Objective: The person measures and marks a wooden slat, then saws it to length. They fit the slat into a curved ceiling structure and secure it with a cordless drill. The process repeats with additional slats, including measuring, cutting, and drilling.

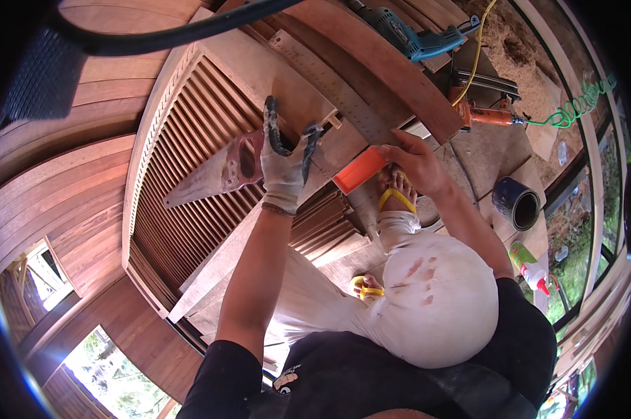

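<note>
While clamped in the gloved left hand (284, 167), fingers curled shut round the red handle, a handsaw (217, 171) lying flat across the louvred wooden panel (182, 146), blade pointing away to the left. Bare right hand (416, 160) closed on the top edge of an orange block (358, 170), pressing it onto the panel's frame beside a long steel ruler (336, 87). Foot in a yellow sandal (397, 197) planted just under that block.

Possible slips: teeth catching the thin slats if the saw tips or drags; block skidding under uneven pressure; toes close to the cutting line, judged a risk.

Round about: blue drill (413, 35) and orange tool (486, 115) with a coiled green hose (574, 105) beyond a leaning plank (385, 63); dark tin (516, 202) and spray bottle (532, 265) to the right. Black cable overhead, raised knee crowding the reach.
</note>
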